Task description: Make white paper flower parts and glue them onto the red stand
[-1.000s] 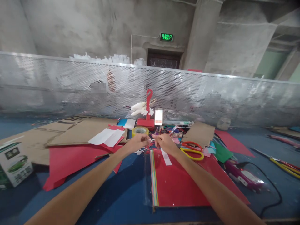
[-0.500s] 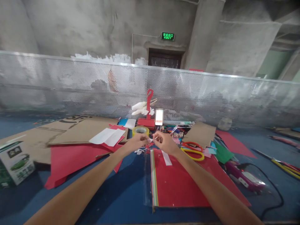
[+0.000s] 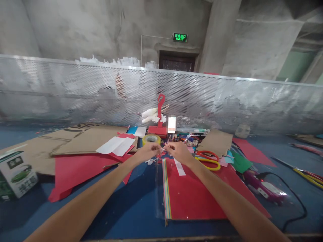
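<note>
Both my hands meet near the middle of the table, fingertips almost touching. A small bit of white paper [image 3: 163,150] is pinched between them. My left hand [image 3: 149,151] is closed on its left end, just in front of a yellow-rimmed roll of tape [image 3: 151,138]. My right hand [image 3: 178,150] is closed on the other end, above a stack of red paper [image 3: 196,195]. On that stack lies a white paper strip [image 3: 179,167], partly under my right wrist. White paper scraps [image 3: 151,161] sit below my left hand. Behind stands a red paper stand [image 3: 160,114] with white pieces attached.
Cardboard sheets [image 3: 88,139], red paper [image 3: 85,171] and a folded white sheet [image 3: 116,146] spread to the left, with a milk carton [image 3: 19,174]. Rightward lie scissors with red and yellow handles [image 3: 208,161], a purple corded device [image 3: 264,189] and another pair of scissors [image 3: 300,171]. A perforated metal panel [image 3: 202,97] rises behind.
My fingers have shifted slightly around the small white paper, and my right fingers have curled a little. The other things stay where they were; the view moved very slightly.
</note>
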The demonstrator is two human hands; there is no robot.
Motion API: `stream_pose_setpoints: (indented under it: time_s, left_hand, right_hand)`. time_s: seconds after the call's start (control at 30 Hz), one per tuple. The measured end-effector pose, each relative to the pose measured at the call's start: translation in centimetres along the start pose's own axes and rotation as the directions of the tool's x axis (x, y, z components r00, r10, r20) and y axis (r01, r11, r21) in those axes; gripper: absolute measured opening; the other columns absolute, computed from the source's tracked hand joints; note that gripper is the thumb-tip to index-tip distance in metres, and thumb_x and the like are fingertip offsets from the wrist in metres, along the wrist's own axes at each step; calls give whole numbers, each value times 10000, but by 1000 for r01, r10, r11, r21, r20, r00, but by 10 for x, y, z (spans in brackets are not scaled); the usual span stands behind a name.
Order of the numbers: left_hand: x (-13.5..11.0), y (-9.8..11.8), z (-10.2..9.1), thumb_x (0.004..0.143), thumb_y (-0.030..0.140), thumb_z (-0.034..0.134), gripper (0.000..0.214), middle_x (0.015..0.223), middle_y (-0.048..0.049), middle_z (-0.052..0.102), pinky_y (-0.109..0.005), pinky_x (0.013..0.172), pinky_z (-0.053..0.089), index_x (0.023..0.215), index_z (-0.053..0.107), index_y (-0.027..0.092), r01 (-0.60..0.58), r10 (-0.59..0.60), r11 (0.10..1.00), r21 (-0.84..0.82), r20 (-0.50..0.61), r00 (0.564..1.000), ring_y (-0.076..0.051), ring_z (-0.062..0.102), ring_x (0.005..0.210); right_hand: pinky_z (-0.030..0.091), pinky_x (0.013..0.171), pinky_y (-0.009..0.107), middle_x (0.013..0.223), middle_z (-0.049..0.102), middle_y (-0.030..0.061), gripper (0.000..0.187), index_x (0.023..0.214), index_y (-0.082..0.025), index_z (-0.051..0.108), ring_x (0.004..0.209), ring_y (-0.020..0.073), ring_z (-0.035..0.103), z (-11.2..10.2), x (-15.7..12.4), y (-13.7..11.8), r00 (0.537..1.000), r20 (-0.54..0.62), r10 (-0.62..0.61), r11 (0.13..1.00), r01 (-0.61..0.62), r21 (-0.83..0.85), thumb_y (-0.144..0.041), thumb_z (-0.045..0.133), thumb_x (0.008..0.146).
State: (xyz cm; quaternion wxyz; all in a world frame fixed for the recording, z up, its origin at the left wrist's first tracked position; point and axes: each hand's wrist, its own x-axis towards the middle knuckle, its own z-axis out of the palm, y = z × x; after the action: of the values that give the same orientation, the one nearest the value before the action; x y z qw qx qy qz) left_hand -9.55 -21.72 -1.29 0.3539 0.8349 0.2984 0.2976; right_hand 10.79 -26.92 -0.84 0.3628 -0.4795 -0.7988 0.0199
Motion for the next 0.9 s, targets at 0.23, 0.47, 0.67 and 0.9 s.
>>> stream_pose_setpoints:
  time_s: [0.23,0.47,0.67,0.9]
  left_hand:
    - [-1,2,-2,833,512,616,352,713,-19,610,-264,592,398,800,658,164,-9,9,1000,8,6,1000,-151,536,642]
    - [-1,-5,-5,845,516,612,364,699,-10,585,-254,565,368,818,660,156,-7,8,1000,-13,40,999,-143,524,629]
    - [-1,-4,-5,850,534,602,385,730,-16,601,-258,593,389,841,673,155,17,-17,1000,-3,22,1000,-150,538,659]
    - [-1,2,-3,869,553,568,398,692,-3,571,-254,573,373,775,623,170,-2,2,999,40,-10,1000,-146,516,633]
  right_hand:
    - [348,598,249,443,557,0,638,477,-186,568,511,133,559,1,-1,2,995,56,78,996,-79,27,-562,446,977]
    - [436,706,243,898,766,18,227,991,-223,744,755,161,675,-2,-2,-6,998,53,-44,981,33,193,-405,632,916]
    - [428,731,258,893,754,31,162,897,-217,725,794,172,665,2,0,-2,999,-1,-44,993,44,111,-335,621,934]
    - [361,699,259,815,709,42,299,829,-209,668,778,172,634,7,2,3,999,19,-49,993,50,-108,-383,495,1001]
